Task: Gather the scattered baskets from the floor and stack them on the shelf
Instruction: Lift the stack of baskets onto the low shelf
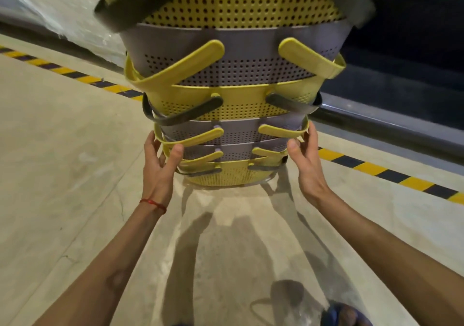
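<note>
A tall stack of nested yellow and grey perforated baskets (pixel 233 74) rises from the concrete floor right in front of me, its top reaching past the frame. Their yellow and dark handles stick out toward me. My left hand (pixel 160 160) grips the stack's lower left side, thumb across a yellow handle and fingers curled behind the rim. My right hand (pixel 305 157) is at the lower right side, fingertips touching a yellow handle there, thumb forward. The lowest yellow basket (pixel 226 177) sits on or just above the floor; I cannot tell which.
A yellow-and-black hazard stripe (pixel 391 172) runs diagonally across the floor behind the stack. Beyond it lie a grey ledge (pixel 376 117) and a dark area at right, and plastic-wrapped goods (pixel 50 7) at upper left. My foot in a blue sandal (pixel 344 315) is at bottom right.
</note>
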